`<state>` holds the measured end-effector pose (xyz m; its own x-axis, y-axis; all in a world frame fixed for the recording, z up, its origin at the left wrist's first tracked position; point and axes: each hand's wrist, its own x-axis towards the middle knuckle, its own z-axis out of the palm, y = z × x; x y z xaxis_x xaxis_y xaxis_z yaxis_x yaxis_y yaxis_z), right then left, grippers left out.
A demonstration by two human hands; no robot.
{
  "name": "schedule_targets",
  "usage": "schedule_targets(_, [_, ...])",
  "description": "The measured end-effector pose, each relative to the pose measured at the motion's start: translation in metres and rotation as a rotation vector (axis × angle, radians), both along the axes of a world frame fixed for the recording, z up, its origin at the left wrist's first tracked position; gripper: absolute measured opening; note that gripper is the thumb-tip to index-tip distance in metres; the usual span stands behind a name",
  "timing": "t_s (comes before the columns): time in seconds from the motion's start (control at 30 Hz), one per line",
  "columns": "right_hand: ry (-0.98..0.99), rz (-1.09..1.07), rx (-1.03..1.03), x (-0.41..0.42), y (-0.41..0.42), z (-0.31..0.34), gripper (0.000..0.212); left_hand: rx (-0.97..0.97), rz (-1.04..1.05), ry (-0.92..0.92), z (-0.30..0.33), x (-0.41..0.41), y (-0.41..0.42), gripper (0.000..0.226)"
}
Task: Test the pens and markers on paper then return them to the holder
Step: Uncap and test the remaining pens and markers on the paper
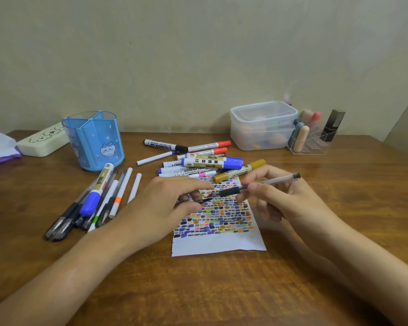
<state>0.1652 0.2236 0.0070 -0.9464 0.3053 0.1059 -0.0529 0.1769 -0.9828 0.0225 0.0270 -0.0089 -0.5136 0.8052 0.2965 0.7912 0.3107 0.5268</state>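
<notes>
Clear plastic with a black rubber grip, the slim gel pen hung level over the swatch-covered paper. Your right hand pinched its barrel between thumb and forefinger; your left hand pinched its dark tip end, fingers curled. Behind, the blue translucent holder stood on the wooden table.
</notes>
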Motion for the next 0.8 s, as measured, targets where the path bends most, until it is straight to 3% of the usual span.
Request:
schedule_targets(0.3, [-0.044, 0.036, -0.046, 0.001, -0.005, -0.004, 0.01, -0.042, -0.044, 0.012, 0.005, 0.005, 0.001, 0.046])
schedule_targets(0.5, [-0.047, 0.076, -0.024, 0.001, -0.01, -0.007, 0.015, -0.001, -0.167, 0.009, 0.003, 0.014, 0.005, 0.027])
schedule_targets(0.57, [-0.045, 0.071, -0.004, 0.001, -0.01, -0.007, 0.018, -0.004, -0.162, -0.005, 0.001, 0.017, 0.007, 0.018])
schedule_targets(0.67, [-0.032, 0.057, 0.015, 0.001, -0.011, -0.006, 0.025, 0.038, -0.111, 0.047, -0.002, 0.014, 0.007, 0.025])
schedule_targets(0.8, [0.033, -0.039, 0.128, 0.002, -0.009, -0.006, 0.014, 0.026, -0.038, 0.072, -0.002, 0.007, 0.004, 0.028])
